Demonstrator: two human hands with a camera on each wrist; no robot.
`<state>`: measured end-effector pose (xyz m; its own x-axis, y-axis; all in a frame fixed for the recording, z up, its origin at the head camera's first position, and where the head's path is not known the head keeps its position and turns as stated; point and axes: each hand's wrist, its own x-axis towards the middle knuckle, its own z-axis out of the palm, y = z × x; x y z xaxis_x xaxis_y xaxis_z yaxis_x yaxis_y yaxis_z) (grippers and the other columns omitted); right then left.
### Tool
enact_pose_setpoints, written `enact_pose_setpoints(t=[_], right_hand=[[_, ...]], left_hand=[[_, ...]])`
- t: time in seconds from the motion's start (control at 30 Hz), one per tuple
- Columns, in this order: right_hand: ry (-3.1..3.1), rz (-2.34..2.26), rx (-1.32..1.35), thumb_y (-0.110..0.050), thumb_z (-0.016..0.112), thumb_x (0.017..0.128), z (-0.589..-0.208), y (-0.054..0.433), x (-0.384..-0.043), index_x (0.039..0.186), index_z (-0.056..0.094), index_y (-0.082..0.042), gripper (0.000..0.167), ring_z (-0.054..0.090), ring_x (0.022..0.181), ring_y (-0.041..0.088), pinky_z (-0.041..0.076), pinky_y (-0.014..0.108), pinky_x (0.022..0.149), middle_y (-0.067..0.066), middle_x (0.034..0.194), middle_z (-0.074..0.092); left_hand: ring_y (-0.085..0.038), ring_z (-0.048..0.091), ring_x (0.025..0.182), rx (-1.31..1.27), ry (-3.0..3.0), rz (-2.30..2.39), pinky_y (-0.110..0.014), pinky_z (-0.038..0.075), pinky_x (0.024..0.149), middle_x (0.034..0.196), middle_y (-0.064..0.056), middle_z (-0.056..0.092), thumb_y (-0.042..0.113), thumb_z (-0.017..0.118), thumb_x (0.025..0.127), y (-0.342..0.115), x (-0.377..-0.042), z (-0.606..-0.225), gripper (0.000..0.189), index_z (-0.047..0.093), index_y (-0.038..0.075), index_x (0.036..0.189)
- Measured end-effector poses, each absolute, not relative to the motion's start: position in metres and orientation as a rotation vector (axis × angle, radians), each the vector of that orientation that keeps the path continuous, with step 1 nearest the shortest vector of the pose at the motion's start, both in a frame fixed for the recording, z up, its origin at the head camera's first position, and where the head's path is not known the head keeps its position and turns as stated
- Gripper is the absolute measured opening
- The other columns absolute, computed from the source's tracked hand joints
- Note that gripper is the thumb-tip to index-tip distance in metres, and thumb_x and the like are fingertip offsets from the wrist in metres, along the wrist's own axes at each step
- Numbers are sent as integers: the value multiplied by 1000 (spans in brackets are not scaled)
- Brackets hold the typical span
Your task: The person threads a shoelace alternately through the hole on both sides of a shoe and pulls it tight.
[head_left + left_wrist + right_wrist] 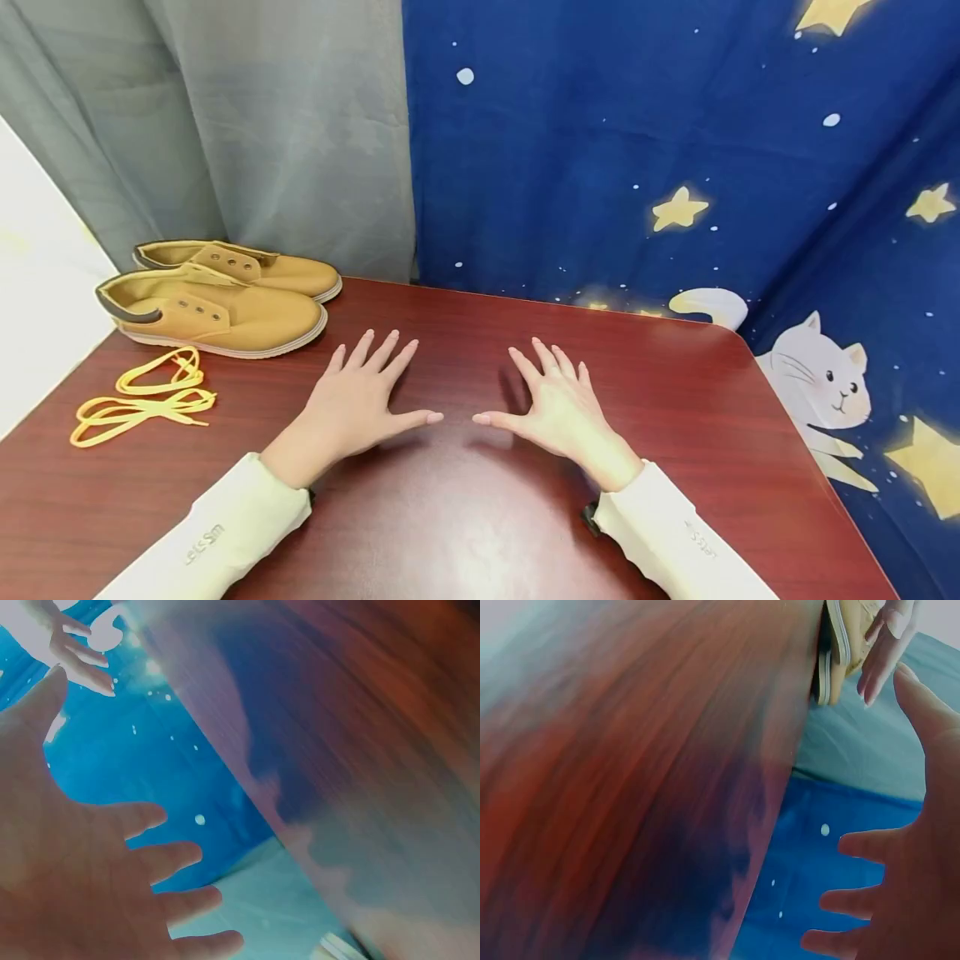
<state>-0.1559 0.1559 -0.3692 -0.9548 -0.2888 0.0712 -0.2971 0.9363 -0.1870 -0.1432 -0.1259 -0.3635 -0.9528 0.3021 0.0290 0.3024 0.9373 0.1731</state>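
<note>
My left hand hovers over the table with its fingers spread and nothing held. To its right, my right hand is likewise spread and holds nothing; the two thumbs point toward each other with a gap between them. Nearest to the left hand is a tan shoe, its eyelets without a lace. A second tan shoe stands just behind it, also unlaced. In front of the shoes lie yellow shoelaces, looped loosely on the table. The wrist views show both palms, with straight fingers.
The dark red wooden table has a rounded far right corner. A grey curtain and a blue curtain with stars and a white cat print hang behind it. Something bright white borders the table's left side.
</note>
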Motion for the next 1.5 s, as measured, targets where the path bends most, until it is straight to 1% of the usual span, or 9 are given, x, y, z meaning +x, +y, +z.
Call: enact_pose_setpoints(t=[0.2,0.53,0.63,0.8,0.93,1.07,1.23,1.4,1.5], right_hand=[[-3067,343,521,-94,55,69,-369,138,-160,157,38,-30,110,31,152,39,28,66,117,10,167,29],[-3081,406,592,-92,55,71,-366,99,-165,157,37,-31,107,28,154,34,24,66,120,8,166,31],[-3082,484,601,-92,54,72,-367,89,-166,157,36,-30,107,28,154,34,23,64,122,7,166,31],[-3082,621,632,-88,56,75,-367,74,-168,157,37,-28,104,30,153,35,25,58,123,7,166,32],[-3086,675,667,-85,57,77,-368,63,-168,157,36,-28,100,31,153,33,27,53,123,7,165,33],[-3099,741,685,-83,58,79,-372,51,-168,157,36,-28,98,31,154,29,31,50,122,6,166,32],[-3106,936,705,-77,61,82,-378,33,-168,157,35,-29,94,33,153,23,36,48,119,4,165,33],[-3036,1165,697,-66,67,85,-383,17,-172,155,40,-25,85,41,147,17,37,41,119,-1,159,43],[-3009,1269,668,-61,70,86,-384,9,-174,154,43,-25,82,44,145,16,37,40,119,-3,156,47]], left_hand=[[-46,23,153,-456,-3076,-254,-67,21,120,165,-15,32,91,42,80,-145,-136,-362,106,33,20,159],[-48,25,151,-413,-3067,-280,-67,20,120,164,-19,31,87,45,83,-170,-125,-364,104,35,16,158],[-50,28,149,-414,-3051,-284,-67,22,119,163,-21,33,78,51,88,-180,-123,-364,95,36,14,157],[-55,31,145,-442,-3013,-350,-68,26,116,159,-26,37,55,64,93,-197,-122,-368,82,39,9,155],[-55,34,143,-458,-2991,-446,-67,28,115,156,-29,39,50,66,93,-208,-122,-372,80,39,6,154],[-50,39,142,-409,-2975,-572,-65,32,112,155,-27,43,51,65,95,-216,-122,-374,80,38,4,154],[-49,44,138,-261,-2965,-761,-67,35,108,150,-27,47,49,61,98,-221,-127,-372,76,37,2,153],[-45,59,125,-92,-2993,-867,-65,43,100,137,-28,60,53,55,100,-224,-131,-369,74,41,2,150],[-43,63,118,-43,-3004,-908,-62,48,95,133,-27,62,55,52,100,-229,-132,-369,73,44,0,148]])
